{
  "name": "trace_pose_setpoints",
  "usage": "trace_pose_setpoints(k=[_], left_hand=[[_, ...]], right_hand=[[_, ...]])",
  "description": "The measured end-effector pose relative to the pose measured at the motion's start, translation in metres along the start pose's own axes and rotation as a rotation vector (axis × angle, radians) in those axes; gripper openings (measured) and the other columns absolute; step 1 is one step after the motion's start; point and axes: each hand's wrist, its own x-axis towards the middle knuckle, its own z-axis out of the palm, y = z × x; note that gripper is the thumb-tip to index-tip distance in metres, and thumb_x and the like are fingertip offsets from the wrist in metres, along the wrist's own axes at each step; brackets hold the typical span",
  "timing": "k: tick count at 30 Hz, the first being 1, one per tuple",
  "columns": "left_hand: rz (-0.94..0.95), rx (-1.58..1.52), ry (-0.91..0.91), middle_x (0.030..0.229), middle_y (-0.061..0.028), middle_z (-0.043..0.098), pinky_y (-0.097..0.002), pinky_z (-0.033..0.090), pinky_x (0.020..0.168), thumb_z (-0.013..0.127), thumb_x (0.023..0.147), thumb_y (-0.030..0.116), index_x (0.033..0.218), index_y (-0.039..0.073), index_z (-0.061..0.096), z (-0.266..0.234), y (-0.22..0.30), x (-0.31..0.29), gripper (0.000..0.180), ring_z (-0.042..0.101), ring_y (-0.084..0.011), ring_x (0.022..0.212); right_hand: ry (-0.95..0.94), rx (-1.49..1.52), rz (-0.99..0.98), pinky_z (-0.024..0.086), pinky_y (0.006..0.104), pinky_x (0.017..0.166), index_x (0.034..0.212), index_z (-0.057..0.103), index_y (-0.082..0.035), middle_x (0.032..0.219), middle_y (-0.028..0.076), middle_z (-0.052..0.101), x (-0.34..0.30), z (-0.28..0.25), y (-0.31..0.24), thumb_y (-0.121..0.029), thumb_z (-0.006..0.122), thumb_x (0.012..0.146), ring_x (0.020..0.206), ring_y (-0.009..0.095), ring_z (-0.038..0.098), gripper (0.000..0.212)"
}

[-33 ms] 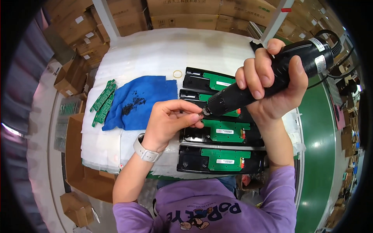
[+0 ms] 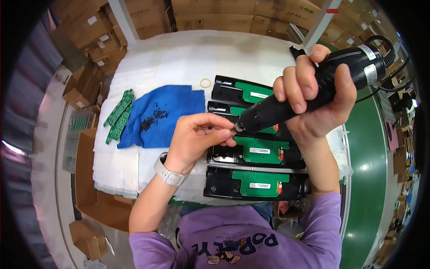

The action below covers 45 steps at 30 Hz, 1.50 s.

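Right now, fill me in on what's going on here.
The person's right hand grips a black electric screwdriver; the left hand pinches at its tip, on what is too small to tell. Below lie four black housings with green circuit boards, and small black pieces sit on a blue cloth to the left.

Cardboard boxes are standing stacked beyond my worktop, behind two white posts. A yellow ring is lying on the worktop. A greyish curtain is hanging to my left; green flooring is stretching to my right.
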Motion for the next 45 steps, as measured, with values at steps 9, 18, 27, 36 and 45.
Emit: trace_pose_setpoints(k=[9, 18, 27, 36, 45], left_hand=[[0.073, 0.103, 0.101, 0.094, -0.0117, 0.061, -0.0216, 0.047, 0.069, 0.053, 0.086, 0.006, 0.101, -0.004, 0.055, 0.002, -0.013, 0.011, 0.018, 0.062, -0.0168, 0.084], [0.109, -0.055, 0.139, 0.106, -0.0193, 0.056, -0.0272, 0.047, 0.084, 0.038, 0.092, 0.007, 0.103, -0.005, 0.045, -0.007, -0.013, 0.011, 0.018, 0.058, -0.0241, 0.099], [0.047, 0.015, 0.242, 0.06, -0.0033, 0.051, -0.0184, 0.031, 0.039, 0.033, 0.096, 0.018, 0.092, 0.001, 0.047, 0.0, -0.011, 0.009, 0.022, 0.043, -0.0064, 0.045], [-0.116, -0.052, 0.207, 0.053, 0.0036, 0.034, -0.0196, 0.018, 0.04, 0.041, 0.089, 0.012, 0.091, 0.006, 0.048, 0.001, -0.026, 0.012, 0.009, 0.026, -0.004, 0.044], [-0.007, 0.026, 0.122, 0.075, -0.0126, 0.062, -0.0204, 0.043, 0.05, 0.052, 0.088, 0.01, 0.094, 0.002, 0.045, 0.001, -0.028, 0.014, 0.012, 0.061, -0.0161, 0.061]], right_hand=[[0.086, 0.011, 0.183, 0.038, 0.0303, 0.048, 0.093, 0.05, -0.005, 0.054, 0.002, 0.043, 0.0, -0.014, 0.007, -0.032, 0.042, 0.088, 0.04, 0.013, 0.04, 0.029], [-0.138, -0.488, 0.311, 0.034, 0.0258, 0.04, 0.095, 0.042, -0.004, 0.051, 0.002, 0.04, -0.02, -0.007, 0.029, -0.03, 0.052, 0.08, 0.035, 0.011, 0.037, 0.032], [-0.105, -0.504, 0.357, 0.033, 0.0241, 0.038, 0.087, 0.042, -0.003, 0.05, 0.003, 0.039, -0.016, -0.001, 0.036, -0.024, 0.056, 0.077, 0.037, 0.012, 0.038, 0.028], [-0.133, -0.454, 0.392, 0.034, 0.0228, 0.036, 0.079, 0.043, -0.001, 0.049, 0.004, 0.043, -0.012, 0.0, 0.044, -0.016, 0.061, 0.074, 0.037, 0.011, 0.04, 0.024], [-0.204, -0.353, 0.3, 0.035, 0.0231, 0.04, 0.091, 0.045, 0.0, 0.054, 0.001, 0.045, -0.017, -0.015, 0.032, -0.032, 0.06, 0.079, 0.04, 0.008, 0.041, 0.037]])
